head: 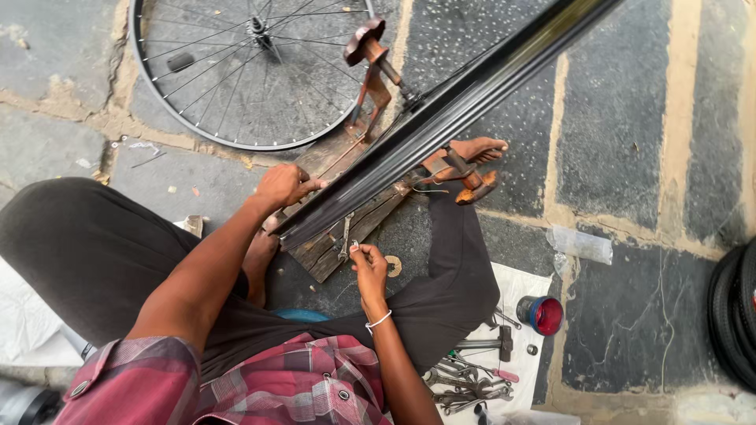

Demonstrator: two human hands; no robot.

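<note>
A black bicycle rim [441,118] stands on edge in a rusty truing stand [370,75] fixed to a wooden board [346,228]. My left hand [285,186] rests on the near edge of the rim, fingers curled over it. My right hand [370,267] is just under the rim, pinching a small metal tool at a spoke. My right foot [465,153] presses on the board beyond the rim.
A spoked wheel [252,75] lies flat on the stone floor at the top. Wrenches and a hammer [480,370] lie on a white sheet at my right, beside a small red tin [545,315]. Black tyres [736,315] sit at the right edge.
</note>
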